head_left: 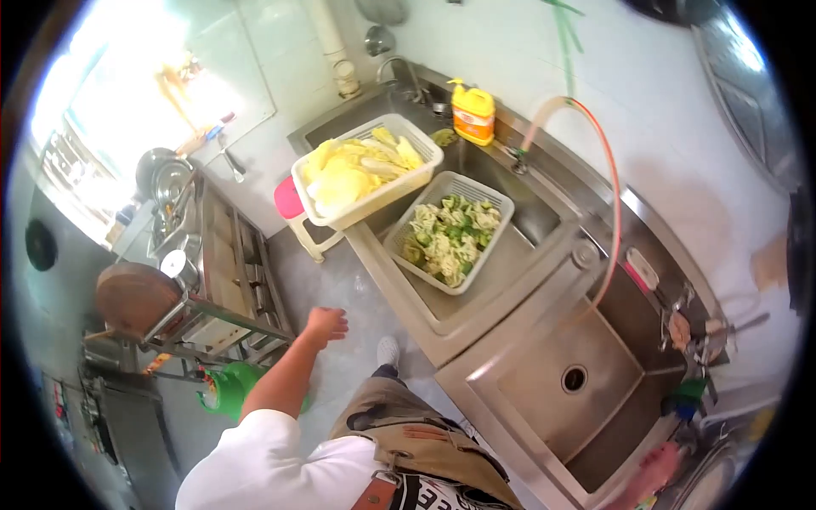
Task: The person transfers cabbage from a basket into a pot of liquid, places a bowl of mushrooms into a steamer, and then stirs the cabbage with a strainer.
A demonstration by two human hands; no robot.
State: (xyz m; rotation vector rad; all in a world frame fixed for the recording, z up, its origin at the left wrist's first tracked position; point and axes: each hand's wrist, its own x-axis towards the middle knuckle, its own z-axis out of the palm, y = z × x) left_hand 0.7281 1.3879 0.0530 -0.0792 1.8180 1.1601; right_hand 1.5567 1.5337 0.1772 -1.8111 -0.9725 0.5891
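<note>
My left hand [326, 325] hangs in the air over the grey floor, left of the sink counter. Its fingers are loosely stretched out with nothing in them. My right hand cannot be made out. The nearest goods are on the steel sink unit: a white plastic basket [374, 200] heaped with yellow-white cabbage leaves [344, 174], resting across the left basin's rim. Beside it, a second pale basket [408, 265] holds cut cauliflower-like florets with green pieces [459, 229]. Both baskets are apart from my hand.
A yellow detergent jug [473, 113] stands behind the baskets. A red hose [614, 178] arches into the right sink [544, 365]. On the left are a metal rack [242, 319], a round wooden board [136, 299] and a green gas cylinder [234, 389]. A pink-topped stool [291, 200] stands by the counter.
</note>
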